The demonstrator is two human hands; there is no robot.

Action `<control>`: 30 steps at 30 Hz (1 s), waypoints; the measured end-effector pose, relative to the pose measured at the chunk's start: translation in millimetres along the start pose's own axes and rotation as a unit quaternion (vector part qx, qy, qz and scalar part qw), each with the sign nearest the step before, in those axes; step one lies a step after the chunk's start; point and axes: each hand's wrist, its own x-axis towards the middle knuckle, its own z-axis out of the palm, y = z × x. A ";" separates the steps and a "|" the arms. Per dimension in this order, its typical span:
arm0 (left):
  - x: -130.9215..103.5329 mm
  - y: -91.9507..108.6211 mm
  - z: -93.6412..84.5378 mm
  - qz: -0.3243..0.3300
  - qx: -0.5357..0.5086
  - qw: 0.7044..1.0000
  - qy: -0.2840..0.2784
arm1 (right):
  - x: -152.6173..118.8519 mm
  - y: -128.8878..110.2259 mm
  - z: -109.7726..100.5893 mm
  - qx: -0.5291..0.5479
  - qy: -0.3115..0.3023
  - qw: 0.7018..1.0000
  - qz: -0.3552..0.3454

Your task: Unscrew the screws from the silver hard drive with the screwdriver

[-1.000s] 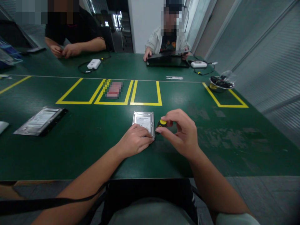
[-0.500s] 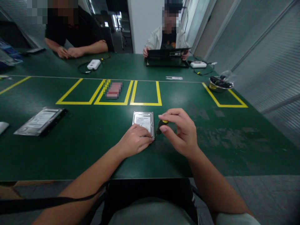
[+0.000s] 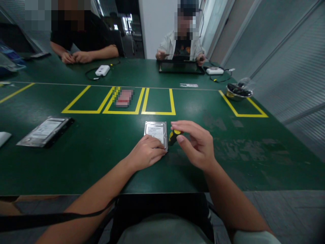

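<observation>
A silver hard drive (image 3: 157, 128) with a white label lies on the green table in front of me. My left hand (image 3: 148, 152) rests over its near part, fingers closed around the lower right corner and pressing it down. To the right of the drive, my right hand (image 3: 195, 144) holds a short black and yellow screwdriver (image 3: 174, 136) between thumb and fingers. Its handle leans, and the lower end points at the drive's near right corner. The tip is too small to make out.
A second hard drive (image 3: 45, 131) lies on the left. Yellow tape outlines (image 3: 158, 113) mark the table's middle, one around a blurred pinkish item (image 3: 124, 98). A metal bowl (image 3: 239, 93) with dark items stands right. Two people sit opposite, one handling a black panel (image 3: 181, 66).
The screwdriver handle has turned a little in my right fingers, showing more yellow. My left hand and the drive stay put. The person opposite has lowered the black panel's raised part.
</observation>
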 end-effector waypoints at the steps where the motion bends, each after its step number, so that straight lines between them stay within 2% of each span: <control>1: 0.2 0.0 -0.2 0.000 -0.001 1.000 -0.001 | 0.2 -0.5 -0.2 0.001 -0.004 1.000 0.000; 12: 0.3 1.2 0.4 -0.009 0.007 1.000 0.008 | -1.0 3.0 2.9 -0.052 0.049 0.997 -0.009; 18: 0.4 0.5 0.2 -0.005 -0.001 1.000 -0.006 | 0.4 -2.0 -0.3 -0.034 -0.005 0.999 -0.014; 24: 0.8 1.0 -0.8 -0.008 0.004 1.000 0.002 | -1.0 2.0 1.9 -0.058 0.030 0.998 -0.008; 30: 0.3 0.9 0.2 -0.007 0.000 1.000 -0.001 | -0.9 -0.2 0.9 -0.022 -0.015 1.000 -0.007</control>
